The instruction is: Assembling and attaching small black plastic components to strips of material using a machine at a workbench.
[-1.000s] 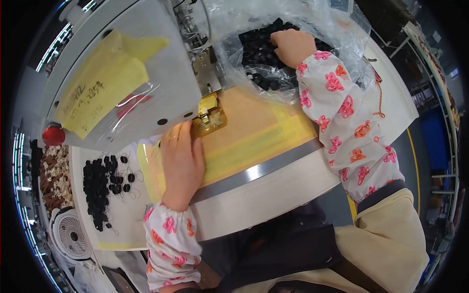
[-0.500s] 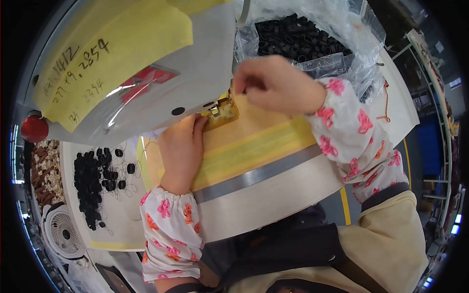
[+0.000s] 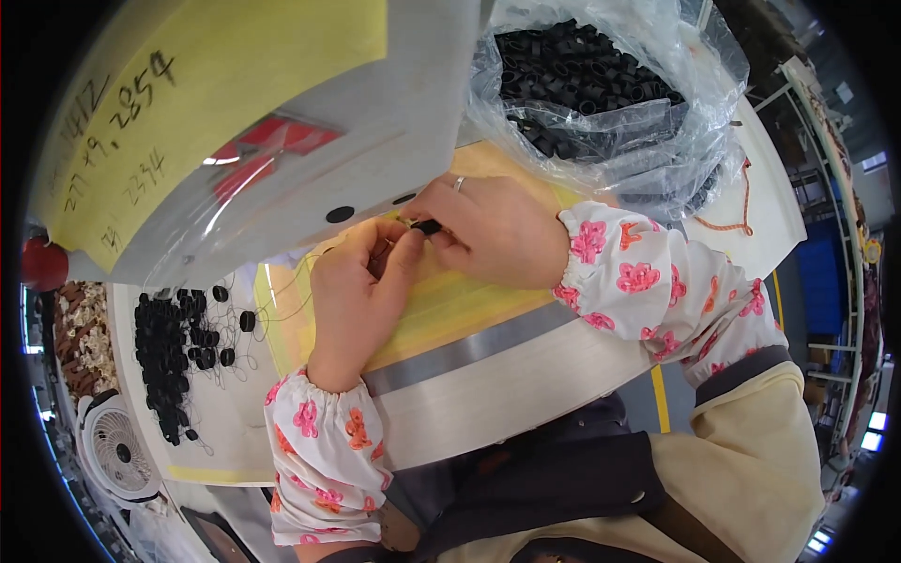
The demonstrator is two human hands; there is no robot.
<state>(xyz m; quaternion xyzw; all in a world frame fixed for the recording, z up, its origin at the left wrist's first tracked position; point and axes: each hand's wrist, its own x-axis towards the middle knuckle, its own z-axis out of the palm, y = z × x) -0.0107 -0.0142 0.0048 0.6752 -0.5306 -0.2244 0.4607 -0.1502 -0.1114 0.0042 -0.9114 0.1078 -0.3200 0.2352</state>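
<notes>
Under the grey sewing machine head (image 3: 404, 122) both of my hands meet over the yellow-taped work surface. Between them is a small black band (image 3: 427, 226), possibly a loop; its exact shape is mostly covered by fingers. My right hand (image 3: 502, 230), a ring on one finger, pinches it from the right. The bent thumb and fingers of my left hand (image 3: 358, 291) close at its left end. The machine's needle area is hidden behind my hands and the machine head. Beyond my right hand, a clear plastic bag (image 3: 699, 141) holds many black loops (image 3: 582, 70).
Many black rolled pieces (image 3: 164, 357) with loose threads lie on the table's left side. A white fan (image 3: 122, 450) stands past that edge. An orange cord (image 3: 747, 202) lies at right. The machine carries a yellow paper (image 3: 253, 66) and a red knob (image 3: 44, 265).
My right hand has come down and left to meet my left hand, and the black band now shows between them. My view has shifted slightly, and the brass-coloured machine parts are now covered.
</notes>
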